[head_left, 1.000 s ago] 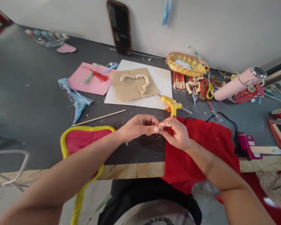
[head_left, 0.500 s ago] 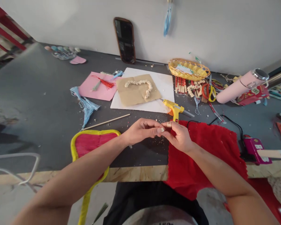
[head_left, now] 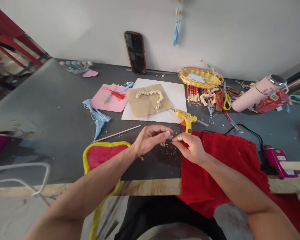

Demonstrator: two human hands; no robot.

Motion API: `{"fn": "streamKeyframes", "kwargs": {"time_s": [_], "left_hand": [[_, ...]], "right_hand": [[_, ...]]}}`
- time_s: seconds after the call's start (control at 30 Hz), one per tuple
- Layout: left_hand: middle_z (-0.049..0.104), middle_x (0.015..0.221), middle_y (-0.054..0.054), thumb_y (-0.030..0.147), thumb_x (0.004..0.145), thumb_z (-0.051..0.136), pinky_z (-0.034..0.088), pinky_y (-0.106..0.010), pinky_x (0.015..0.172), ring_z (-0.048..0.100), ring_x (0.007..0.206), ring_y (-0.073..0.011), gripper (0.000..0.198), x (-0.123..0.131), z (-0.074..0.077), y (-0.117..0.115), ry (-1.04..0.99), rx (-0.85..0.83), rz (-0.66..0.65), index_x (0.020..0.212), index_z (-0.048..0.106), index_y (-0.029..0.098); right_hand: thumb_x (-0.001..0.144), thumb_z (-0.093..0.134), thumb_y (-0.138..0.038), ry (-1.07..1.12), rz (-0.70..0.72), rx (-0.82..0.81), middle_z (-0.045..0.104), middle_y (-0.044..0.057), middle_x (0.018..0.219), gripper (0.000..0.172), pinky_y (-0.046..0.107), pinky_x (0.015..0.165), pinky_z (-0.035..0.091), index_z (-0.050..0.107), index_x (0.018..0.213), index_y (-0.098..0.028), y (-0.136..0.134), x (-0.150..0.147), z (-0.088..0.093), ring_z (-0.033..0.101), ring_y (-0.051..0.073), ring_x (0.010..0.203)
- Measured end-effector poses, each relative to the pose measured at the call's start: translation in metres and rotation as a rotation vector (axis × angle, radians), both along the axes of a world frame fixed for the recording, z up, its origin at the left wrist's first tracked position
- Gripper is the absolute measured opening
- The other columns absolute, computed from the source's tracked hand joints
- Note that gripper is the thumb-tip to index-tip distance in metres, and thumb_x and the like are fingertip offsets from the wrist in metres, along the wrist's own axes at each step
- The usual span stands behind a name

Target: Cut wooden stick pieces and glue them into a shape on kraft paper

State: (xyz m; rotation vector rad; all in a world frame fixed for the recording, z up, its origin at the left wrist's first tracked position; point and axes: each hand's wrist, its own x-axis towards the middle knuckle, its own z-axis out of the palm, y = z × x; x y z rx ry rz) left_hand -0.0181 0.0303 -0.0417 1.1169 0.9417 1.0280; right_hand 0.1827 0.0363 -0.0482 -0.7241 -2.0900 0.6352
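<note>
My left hand pinches a small cream-coloured piece between thumb and fingertips. Beside it, my right hand has thumb and forefinger pressed together; what they hold, if anything, is too small to make out. Both hands are above the front of the dark table, the fingertips close together. Cream crumbs lie beneath them. Behind the hands, a curved row of small cream pieces rests on a brown paper sheet over a white board. A yellow glue gun lies just beyond my right hand.
A red cloth hangs over the front edge at right. Left are a yellow-rimmed pink piece, a thin stick and a blue tassel. Behind stand a phone, a wicker basket, scissors and a pink flask.
My fingertips have drawn slightly apart, with the cream piece in the left hand. More crumbs show beneath them. The view has shifted a little, moving the scene slightly right and down.
</note>
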Motion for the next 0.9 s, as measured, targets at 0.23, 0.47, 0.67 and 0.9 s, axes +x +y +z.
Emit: {"fn": "streamKeyframes", "kwargs": {"time_s": [0.23, 0.47, 0.67, 0.9], "left_hand": [[0.074, 0.082, -0.005, 0.032, 0.071, 0.082, 0.047, -0.02, 0.055, 0.056, 0.059, -0.0079, 0.033, -0.009, -0.009, 0.017, -0.07, 0.048, 0.299, 0.099, 0.073, 0.016], [0.064, 0.066, 0.001, 0.034, 0.071, 0.079, 0.044, -0.021, 0.056, 0.054, 0.057, -0.0091, 0.029, -0.017, -0.007, 0.023, 0.248, 0.164, 0.431, 0.09, 0.069, 0.015], [0.07, 0.08, -0.004, 0.04, 0.076, 0.07, 0.048, -0.026, 0.067, 0.06, 0.07, -0.0149, 0.033, -0.05, -0.001, 0.04, 0.705, 0.317, 0.507, 0.098, 0.073, 0.015], [0.071, 0.087, -0.006, 0.031, 0.077, 0.062, 0.049, -0.03, 0.075, 0.062, 0.078, -0.0175, 0.028, -0.105, -0.01, 0.094, 1.029, 0.25, 0.621, 0.097, 0.07, 0.014]], "right_hand": [[0.091, 0.061, -0.016, -0.021, 0.191, 0.33, 0.074, 0.003, 0.079, 0.004, 0.025, 0.069, 0.057, 0.06, 0.091, -0.02, -0.006, -0.001, -0.004, 0.071, 0.014, 0.073], [0.091, 0.062, -0.017, -0.01, 0.198, 0.396, 0.074, 0.003, 0.081, 0.002, 0.026, 0.067, 0.056, 0.06, 0.092, -0.018, -0.007, -0.001, -0.007, 0.07, 0.014, 0.072], [0.093, 0.058, -0.02, 0.011, 0.189, 0.368, 0.074, 0.003, 0.079, 0.005, 0.025, 0.07, 0.056, 0.061, 0.089, -0.019, -0.005, -0.001, -0.009, 0.07, 0.013, 0.072], [0.096, 0.053, -0.024, -0.066, 0.214, 0.283, 0.073, 0.003, 0.08, 0.013, 0.025, 0.07, 0.054, 0.063, 0.089, -0.019, -0.003, -0.001, -0.018, 0.069, 0.014, 0.072]]}}
